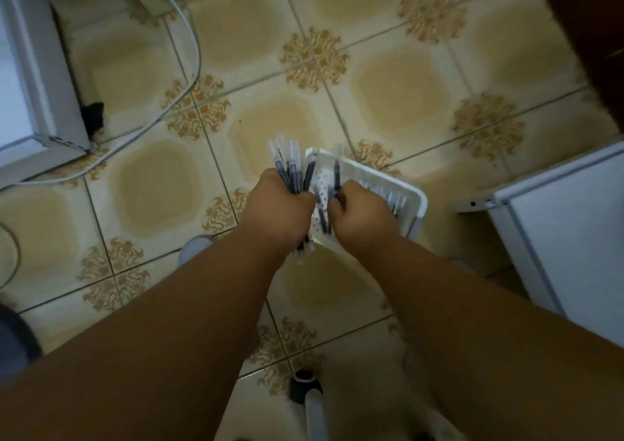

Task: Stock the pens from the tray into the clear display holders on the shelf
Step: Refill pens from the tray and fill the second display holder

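Gripping a bundle of clear-barrelled dark-ink pens (291, 167) in my left hand (277, 204), my right hand (363, 217) pinches another over the white perforated plastic tray (378, 177).

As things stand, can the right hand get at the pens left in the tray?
Probably yes. The right hand is already over the white tray, pinching a pen, and the remaining pens lie uncovered beside it. The left hand grips its own bundle clear of them.
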`<state>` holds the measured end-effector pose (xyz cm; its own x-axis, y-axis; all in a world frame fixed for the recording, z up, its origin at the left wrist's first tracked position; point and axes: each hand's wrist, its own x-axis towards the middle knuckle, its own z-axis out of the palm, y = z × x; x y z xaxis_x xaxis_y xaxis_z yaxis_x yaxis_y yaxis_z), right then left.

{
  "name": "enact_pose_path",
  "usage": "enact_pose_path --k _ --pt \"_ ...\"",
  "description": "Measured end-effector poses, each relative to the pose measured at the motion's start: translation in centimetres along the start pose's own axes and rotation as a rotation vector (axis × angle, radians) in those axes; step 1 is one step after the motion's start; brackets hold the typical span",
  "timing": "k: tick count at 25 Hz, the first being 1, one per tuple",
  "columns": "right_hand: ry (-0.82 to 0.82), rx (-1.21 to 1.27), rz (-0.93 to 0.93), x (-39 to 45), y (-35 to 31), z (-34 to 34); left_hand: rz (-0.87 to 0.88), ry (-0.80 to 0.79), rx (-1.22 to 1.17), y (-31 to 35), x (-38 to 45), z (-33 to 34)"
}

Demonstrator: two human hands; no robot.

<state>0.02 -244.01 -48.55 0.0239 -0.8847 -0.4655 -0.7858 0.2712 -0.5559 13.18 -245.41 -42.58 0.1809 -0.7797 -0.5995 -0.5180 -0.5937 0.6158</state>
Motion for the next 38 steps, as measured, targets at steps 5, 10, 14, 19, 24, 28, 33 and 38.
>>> enact_pose_path --k 5,10,14,19,24,28,33,38 --pt "0.295 0.052 0.015 -10.3 -3.5 -10.3 0.235 -0.026 -0.059 6.8 -10.5 -2.8" --pt "0.588 0.137 -0.034 -23.7 -4.1 -18.2 0.423 -0.070 -0.136 10.4 -21.7 -2.3" --pt "0.874 0.185 -0.078 -35.3 -3.7 -23.2 0.577 -0.210 -0.262 13.8 -31.1 -0.9" --pt "1.118 0.180 -0.114 -44.6 -3.3 -27.6 0.793 -0.368 -0.324 17.9 -40.1 0.2" --pt "1.290 0.182 -0.084 -48.2 -3.2 -32.0 0.882 -0.533 -0.403 22.6 -43.8 1.1" --pt "1.487 0.209 -0.057 -50.4 -3.3 -36.8 0.951 -0.685 -0.520 27.4 -46.1 1.9" --pt "1.699 0.130 0.082 -52.3 -2.5 -43.4 0.796 -0.856 -0.636 30.0 -48.3 3.3" --pt "1.520 0.016 0.330 -52.0 -1.7 -47.6 0.722 -0.921 -0.670 31.4 -48.7 4.3"
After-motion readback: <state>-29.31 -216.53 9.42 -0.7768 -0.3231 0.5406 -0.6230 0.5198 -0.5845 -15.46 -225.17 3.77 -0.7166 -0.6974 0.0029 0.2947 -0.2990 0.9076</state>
